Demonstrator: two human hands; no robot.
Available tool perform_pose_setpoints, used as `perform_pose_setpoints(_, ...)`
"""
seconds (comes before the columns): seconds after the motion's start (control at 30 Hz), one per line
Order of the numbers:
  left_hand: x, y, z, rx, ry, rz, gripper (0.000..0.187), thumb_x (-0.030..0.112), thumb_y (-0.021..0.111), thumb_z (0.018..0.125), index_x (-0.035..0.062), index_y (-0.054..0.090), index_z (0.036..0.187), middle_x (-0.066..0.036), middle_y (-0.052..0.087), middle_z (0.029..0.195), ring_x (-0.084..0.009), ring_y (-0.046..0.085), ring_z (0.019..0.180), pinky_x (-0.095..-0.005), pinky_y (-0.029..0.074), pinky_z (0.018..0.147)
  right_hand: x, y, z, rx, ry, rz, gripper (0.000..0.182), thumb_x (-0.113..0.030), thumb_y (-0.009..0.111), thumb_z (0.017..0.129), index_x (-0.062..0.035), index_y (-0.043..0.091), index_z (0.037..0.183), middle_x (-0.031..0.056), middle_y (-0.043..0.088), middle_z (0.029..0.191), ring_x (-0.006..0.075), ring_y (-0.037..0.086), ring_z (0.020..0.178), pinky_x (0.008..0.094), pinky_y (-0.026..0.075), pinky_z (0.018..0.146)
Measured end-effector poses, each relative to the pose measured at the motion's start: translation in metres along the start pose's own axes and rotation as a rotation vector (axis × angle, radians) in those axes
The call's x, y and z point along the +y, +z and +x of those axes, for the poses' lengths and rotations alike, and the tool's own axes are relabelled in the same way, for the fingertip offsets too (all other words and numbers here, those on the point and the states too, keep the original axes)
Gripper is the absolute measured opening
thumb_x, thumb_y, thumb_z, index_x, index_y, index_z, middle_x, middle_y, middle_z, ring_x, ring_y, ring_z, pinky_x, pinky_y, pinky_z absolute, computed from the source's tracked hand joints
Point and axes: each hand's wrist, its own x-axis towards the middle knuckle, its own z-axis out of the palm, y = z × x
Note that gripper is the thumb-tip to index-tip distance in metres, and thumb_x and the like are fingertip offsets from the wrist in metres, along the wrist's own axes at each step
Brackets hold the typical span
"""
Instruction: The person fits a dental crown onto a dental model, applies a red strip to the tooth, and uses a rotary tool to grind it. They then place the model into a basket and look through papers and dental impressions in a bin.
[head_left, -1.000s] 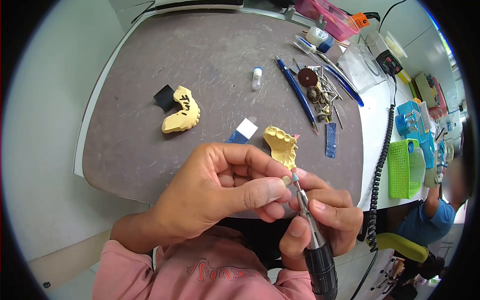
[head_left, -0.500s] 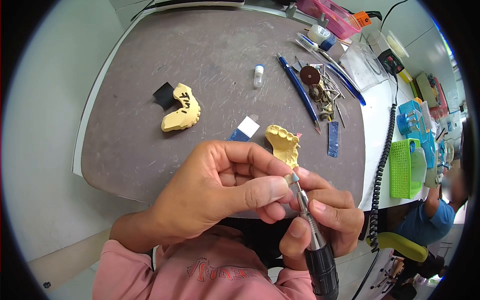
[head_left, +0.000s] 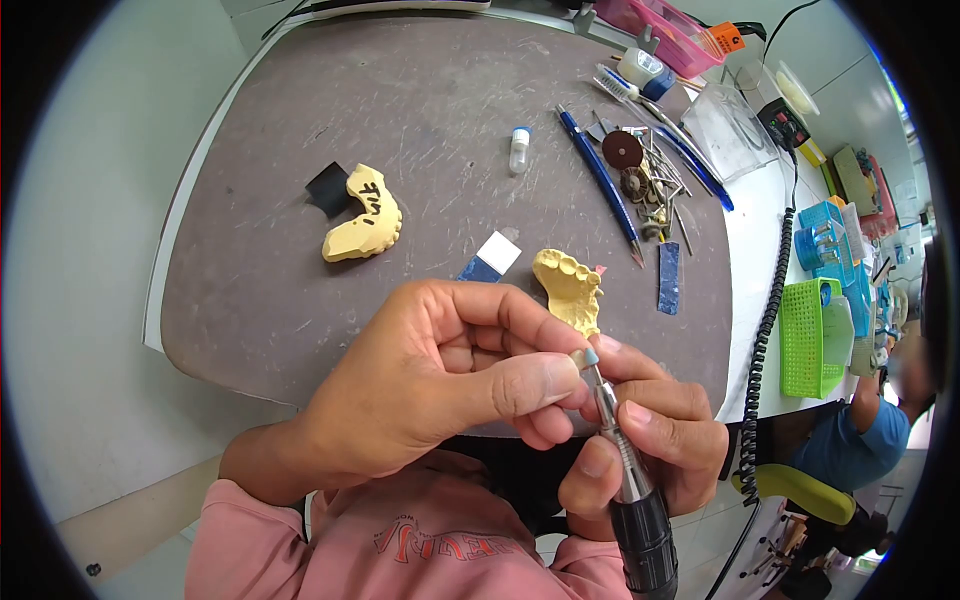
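Note:
My left hand (head_left: pixel 430 375) pinches a small tooth-coloured piece, seemingly a dental crown (head_left: pixel 578 358), between thumb and forefinger; most of it is hidden by the fingertips. My right hand (head_left: pixel 670 425) is wrapped round a rotary handpiece (head_left: pixel 643 540) with a silver nose and black body. Its pale blue cone-shaped polishing tip (head_left: pixel 591 356) meets the crown's edge, or nearly so; contact is hard to tell. Just beyond my fingers, a yellow plaster dental model (head_left: pixel 570 290) lies with its teeth showing. A second plaster model (head_left: pixel 365 220), marked with black writing, rests farther left beside a black square (head_left: pixel 328 190).
A blue mechanical pencil (head_left: pixel 600 180), a heap of burs and discs (head_left: pixel 650 185), and a small capped vial (head_left: pixel 519 150) lie on the brown board (head_left: pixel 430 120). A coiled cord (head_left: pixel 765 350) hangs at the right, by a green basket (head_left: pixel 800 340). Another person (head_left: pixel 850 445) sits far right.
Both hands hold almost the same pose. The polishing tip has shifted very slightly against the crown, and the view has moved a touch.

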Motion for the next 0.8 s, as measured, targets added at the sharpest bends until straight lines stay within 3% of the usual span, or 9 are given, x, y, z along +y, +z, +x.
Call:
perform_pose_setpoints(0.43,0.0001,0.0019,0.0003,0.024,-0.001,0.0,0.011,0.001,0.065,0.088,-0.005,0.061,0.097,-0.015,0.069,0.086,-0.0164,0.069,0.068,-0.0275,0.059,0.063,0.0004,-0.0004,0.0004,0.005,0.014,-0.019,0.028,-0.011,0.08,0.079,-0.0027,0.057,0.093,0.0146,0.067,0.08,0.0369,0.071,0.091,0.0368,0.062,0.072)
perform_pose_setpoints(0.8,-0.0008,0.0011,0.0004,0.013,0.002,0.001,0.011,0.001,0.065,0.089,-0.0045,0.061,0.097,-0.014,0.069,0.085,-0.0161,0.069,0.069,-0.0272,0.059,0.063,0.0016,-0.0003,0.0003,-0.007,-0.016,0.004,0.028,-0.009,0.079,0.079,-0.0019,0.057,0.093,0.0149,0.066,0.08,0.0397,0.07,0.09,0.0411,0.061,0.076)
